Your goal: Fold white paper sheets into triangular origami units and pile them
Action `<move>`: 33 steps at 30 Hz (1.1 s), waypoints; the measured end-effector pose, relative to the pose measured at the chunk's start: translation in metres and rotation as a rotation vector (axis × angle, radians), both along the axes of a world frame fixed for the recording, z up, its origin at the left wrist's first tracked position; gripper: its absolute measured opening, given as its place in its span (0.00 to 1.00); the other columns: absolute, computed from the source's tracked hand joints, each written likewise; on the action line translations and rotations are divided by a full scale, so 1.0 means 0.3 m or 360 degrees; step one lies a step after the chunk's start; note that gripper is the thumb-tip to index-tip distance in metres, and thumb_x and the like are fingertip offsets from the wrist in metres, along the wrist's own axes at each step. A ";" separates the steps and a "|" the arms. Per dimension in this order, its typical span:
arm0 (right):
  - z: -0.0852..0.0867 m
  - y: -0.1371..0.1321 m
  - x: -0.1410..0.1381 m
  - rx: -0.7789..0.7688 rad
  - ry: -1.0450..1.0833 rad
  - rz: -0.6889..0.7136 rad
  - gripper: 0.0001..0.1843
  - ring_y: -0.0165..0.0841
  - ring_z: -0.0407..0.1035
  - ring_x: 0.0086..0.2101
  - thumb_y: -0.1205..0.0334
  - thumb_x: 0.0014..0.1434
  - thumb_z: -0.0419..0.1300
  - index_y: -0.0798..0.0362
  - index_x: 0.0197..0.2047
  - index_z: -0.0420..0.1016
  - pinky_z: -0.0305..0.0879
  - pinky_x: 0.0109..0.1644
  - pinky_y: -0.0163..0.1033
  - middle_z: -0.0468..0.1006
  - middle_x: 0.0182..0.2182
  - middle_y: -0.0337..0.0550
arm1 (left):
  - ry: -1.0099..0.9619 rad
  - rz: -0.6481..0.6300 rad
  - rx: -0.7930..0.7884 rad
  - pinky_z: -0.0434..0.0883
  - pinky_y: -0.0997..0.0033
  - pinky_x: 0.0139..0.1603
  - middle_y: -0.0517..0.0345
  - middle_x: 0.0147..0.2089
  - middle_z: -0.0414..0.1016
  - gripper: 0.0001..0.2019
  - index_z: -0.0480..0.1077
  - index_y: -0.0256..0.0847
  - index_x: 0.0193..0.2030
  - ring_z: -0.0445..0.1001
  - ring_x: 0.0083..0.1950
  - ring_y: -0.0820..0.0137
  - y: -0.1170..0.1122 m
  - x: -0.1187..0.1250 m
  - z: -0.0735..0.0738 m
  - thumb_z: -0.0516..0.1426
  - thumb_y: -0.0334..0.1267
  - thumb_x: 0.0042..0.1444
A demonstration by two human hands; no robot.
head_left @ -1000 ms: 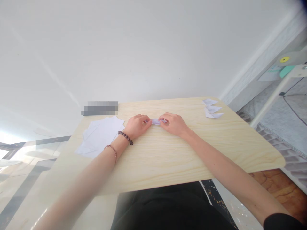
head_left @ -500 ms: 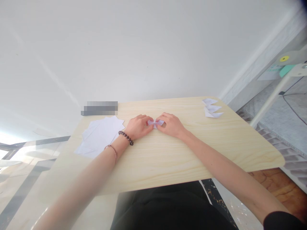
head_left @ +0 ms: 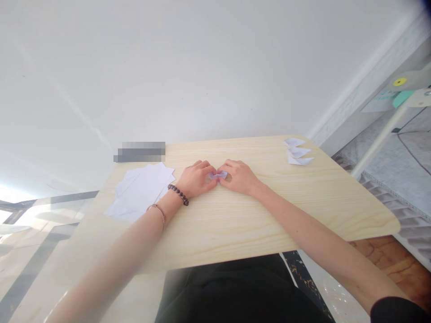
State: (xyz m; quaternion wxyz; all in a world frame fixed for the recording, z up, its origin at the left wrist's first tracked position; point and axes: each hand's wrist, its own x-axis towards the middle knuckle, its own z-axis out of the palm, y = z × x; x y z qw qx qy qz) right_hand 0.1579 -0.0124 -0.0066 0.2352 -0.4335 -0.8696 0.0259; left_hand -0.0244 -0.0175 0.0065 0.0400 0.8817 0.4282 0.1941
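Note:
A small folded piece of white paper [head_left: 221, 175] is pinched between both hands over the middle of the wooden table [head_left: 235, 224]. My left hand [head_left: 197, 178], with a dark bead bracelet at the wrist, is closed on the left part of it. On the right part my right hand [head_left: 239, 176] is closed too, thumb and fingers bent round it. The fingertips of the two hands nearly meet, and much of the paper is hidden behind them.
A spread stack of white paper sheets [head_left: 143, 188] lies left of my left forearm. Several folded paper pieces [head_left: 298, 151] sit in a row at the far right. A blurred-out grey object [head_left: 141, 152] is at the back left. The wall [head_left: 208, 80] rises behind the table.
The fingers of both hands have drawn closer together on the folded paper, and less of it shows between them. The other papers have not moved.

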 end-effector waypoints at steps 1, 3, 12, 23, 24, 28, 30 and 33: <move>0.000 0.000 0.000 0.0004 -0.0006 -0.0004 0.08 0.32 0.65 0.34 0.60 0.52 0.54 0.50 0.34 0.71 0.56 0.43 0.38 0.71 0.33 0.40 | -0.0002 0.0000 -0.0009 0.64 0.70 0.35 0.57 0.38 0.68 0.12 0.68 0.43 0.37 0.66 0.41 0.67 0.000 0.000 0.000 0.49 0.45 0.54; 0.001 -0.001 -0.001 0.0006 -0.0009 -0.0005 0.09 0.32 0.65 0.34 0.59 0.52 0.54 0.51 0.35 0.71 0.56 0.43 0.39 0.71 0.32 0.41 | -0.0019 0.0009 -0.0030 0.64 0.70 0.35 0.57 0.38 0.68 0.12 0.68 0.44 0.39 0.67 0.41 0.67 0.000 0.000 0.002 0.49 0.44 0.53; 0.013 -0.006 0.005 -0.0028 -0.0011 0.0034 0.10 0.33 0.65 0.35 0.58 0.53 0.53 0.51 0.36 0.71 0.55 0.43 0.39 0.71 0.33 0.41 | -0.0046 0.0052 -0.0065 0.65 0.70 0.36 0.57 0.39 0.67 0.13 0.68 0.44 0.40 0.67 0.40 0.67 -0.004 0.003 0.003 0.50 0.45 0.52; 0.013 0.000 0.015 -0.0078 0.0081 0.0034 0.11 0.31 0.65 0.34 0.56 0.53 0.54 0.50 0.39 0.71 0.56 0.43 0.38 0.71 0.35 0.41 | -0.0081 0.0128 -0.0083 0.65 0.70 0.36 0.57 0.39 0.68 0.12 0.68 0.45 0.41 0.68 0.40 0.67 0.005 0.003 -0.010 0.50 0.45 0.52; 0.014 0.005 0.023 -0.0113 0.0131 0.0059 0.12 0.30 0.65 0.33 0.55 0.53 0.54 0.50 0.39 0.70 0.57 0.42 0.37 0.71 0.36 0.41 | -0.0104 0.0146 -0.0090 0.65 0.70 0.36 0.58 0.39 0.68 0.12 0.68 0.45 0.41 0.68 0.39 0.68 0.010 0.000 -0.013 0.50 0.45 0.52; 0.014 0.027 0.063 -0.0313 0.0291 0.0173 0.14 0.26 0.63 0.28 0.53 0.52 0.56 0.49 0.41 0.70 0.59 0.36 0.34 0.70 0.35 0.39 | -0.0151 0.0210 -0.0097 0.64 0.72 0.33 0.59 0.38 0.69 0.12 0.68 0.44 0.38 0.69 0.36 0.70 0.026 -0.007 -0.026 0.49 0.46 0.54; 0.012 0.037 0.078 -0.0379 0.0349 0.0217 0.15 0.26 0.63 0.27 0.54 0.51 0.57 0.49 0.41 0.71 0.60 0.35 0.34 0.70 0.35 0.39 | -0.0152 0.0241 -0.0087 0.64 0.72 0.33 0.59 0.37 0.70 0.13 0.68 0.44 0.37 0.69 0.36 0.70 0.027 -0.006 -0.029 0.49 0.47 0.54; 0.009 0.047 0.091 -0.0378 0.0387 0.0247 0.12 0.26 0.64 0.27 0.55 0.52 0.56 0.50 0.39 0.71 0.60 0.35 0.34 0.71 0.35 0.40 | -0.0159 0.0265 -0.0071 0.64 0.72 0.33 0.59 0.39 0.70 0.13 0.69 0.44 0.37 0.69 0.36 0.70 0.024 -0.005 -0.024 0.48 0.47 0.55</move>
